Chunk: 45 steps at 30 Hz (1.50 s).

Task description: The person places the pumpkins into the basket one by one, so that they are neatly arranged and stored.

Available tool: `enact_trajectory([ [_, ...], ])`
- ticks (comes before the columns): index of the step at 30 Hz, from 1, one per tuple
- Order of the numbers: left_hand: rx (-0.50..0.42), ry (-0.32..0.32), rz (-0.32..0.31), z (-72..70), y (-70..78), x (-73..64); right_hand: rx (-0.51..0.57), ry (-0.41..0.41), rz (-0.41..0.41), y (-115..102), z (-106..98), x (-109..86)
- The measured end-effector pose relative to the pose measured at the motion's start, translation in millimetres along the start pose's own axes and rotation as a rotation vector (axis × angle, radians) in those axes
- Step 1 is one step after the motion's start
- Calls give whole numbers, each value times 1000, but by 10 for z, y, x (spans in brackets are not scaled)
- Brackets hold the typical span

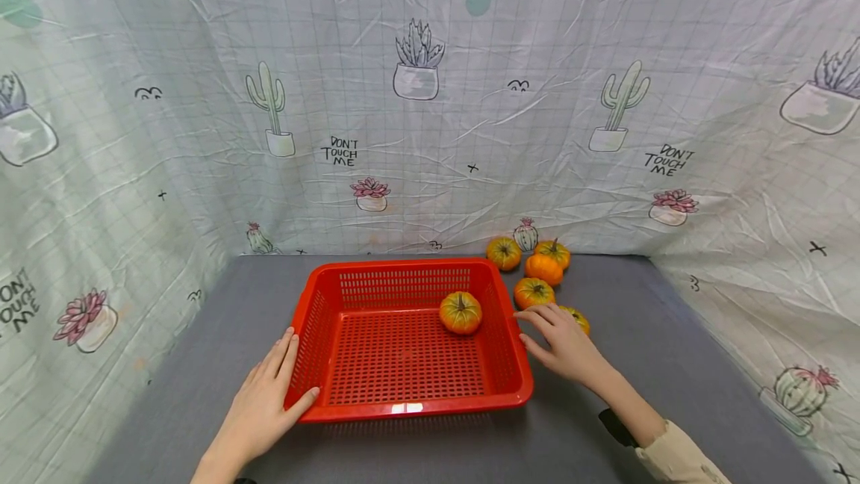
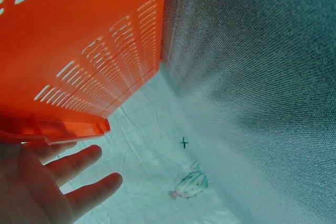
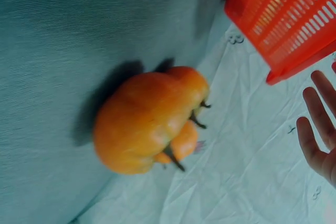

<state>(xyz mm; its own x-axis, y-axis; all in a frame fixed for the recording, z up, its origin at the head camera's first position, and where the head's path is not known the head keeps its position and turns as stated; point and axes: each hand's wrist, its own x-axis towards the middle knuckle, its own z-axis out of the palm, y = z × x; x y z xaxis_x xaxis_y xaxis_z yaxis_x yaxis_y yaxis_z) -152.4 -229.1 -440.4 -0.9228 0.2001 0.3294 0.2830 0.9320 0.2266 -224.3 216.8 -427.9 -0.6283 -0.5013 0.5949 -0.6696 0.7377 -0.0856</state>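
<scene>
A red slotted plastic basket (image 1: 410, 411) sits on the grey surface, with one orange-yellow pumpkin (image 1: 460, 313) inside, toward its right side. My left hand (image 1: 264, 398) rests at the basket's left rim, fingers straight and thumb over the front left corner. In the left wrist view, those fingers (image 2: 79, 162) extend beneath the rim. At the right rim is my right hand (image 1: 561, 340), its fingers loosely bent and holding nothing; whether the fingertips touch the rim is hard to tell. Beside it lies a pumpkin (image 1: 534, 293), and another pumpkin (image 1: 575, 319) is partly hidden behind the hand.
Outside the basket's back right corner, more small pumpkins (image 1: 544, 270) lie grouped, some touching. A patterned sheet (image 1: 416, 208) with printed cacti hangs behind the grey tabletop (image 1: 215, 334) and along both sides.
</scene>
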Motion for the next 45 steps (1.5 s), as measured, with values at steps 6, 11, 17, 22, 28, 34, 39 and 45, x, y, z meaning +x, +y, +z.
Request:
enact_trajectory([
  [6,-8,3,-1,3,-1,-14,-45,36,106,138,-31,-166],
  [11,-16,-3,-5,7,-3,-14,-66,83,186,265,-40,-283],
  [17,-15,9,7,20,-10,-7,-96,91,279,396,-27,-395],
  [22,-21,16,7,21,-14,-9,-73,36,374,486,-15,-455],
  [28,-28,11,8,20,-13,-3,-48,-30,441,595,12,-493],
  [34,-26,30,18,24,-15,4,-31,-95,459,726,51,-497],
  [39,-27,18,8,25,-10,0,-32,-164,473,805,64,-485],
  [45,-25,24,15,17,-14,2,-32,-250,492,851,86,-482],
])
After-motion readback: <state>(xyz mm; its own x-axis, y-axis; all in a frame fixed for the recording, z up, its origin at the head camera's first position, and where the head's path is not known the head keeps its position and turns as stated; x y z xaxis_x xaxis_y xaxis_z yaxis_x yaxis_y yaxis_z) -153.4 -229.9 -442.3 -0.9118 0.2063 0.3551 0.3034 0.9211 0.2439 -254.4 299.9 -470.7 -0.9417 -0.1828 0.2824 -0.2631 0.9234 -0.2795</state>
